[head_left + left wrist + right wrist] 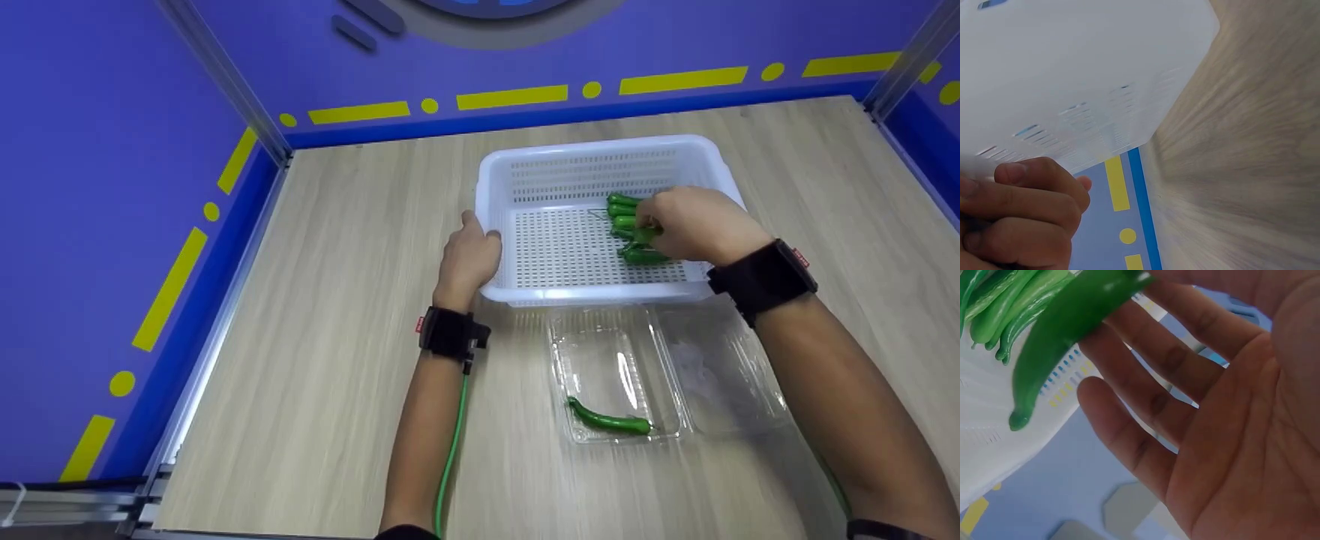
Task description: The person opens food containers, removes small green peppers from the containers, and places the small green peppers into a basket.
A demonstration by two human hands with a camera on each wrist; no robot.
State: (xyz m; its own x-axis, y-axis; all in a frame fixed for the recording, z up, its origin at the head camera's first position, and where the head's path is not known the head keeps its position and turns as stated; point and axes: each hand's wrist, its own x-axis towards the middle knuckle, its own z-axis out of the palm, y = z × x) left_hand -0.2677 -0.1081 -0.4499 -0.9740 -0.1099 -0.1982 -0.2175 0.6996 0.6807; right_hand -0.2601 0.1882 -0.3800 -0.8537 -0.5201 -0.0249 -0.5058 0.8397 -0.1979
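Note:
A white perforated plastic basket (570,294) stands on the table, with several green chili peppers (624,210) lying in its right half. At its left side my left hand (469,255) holds the rim; in the left wrist view the curled fingers (1044,191) lie against the basket wall (1084,62). Over the peppers is my right hand (697,225). In the right wrist view this hand pinches one curved green chili pepper (1067,337) by its end, while the other fingers are loosely spread. The pinching fingertips are partly out of that view.
In front of the basket lies an opened clear plastic clamshell box (600,360), its lid (720,375) folded out to the right under my right forearm. One green chili pepper (609,421) lies in the box. Blue panels (420,82) border the wooden table (322,315).

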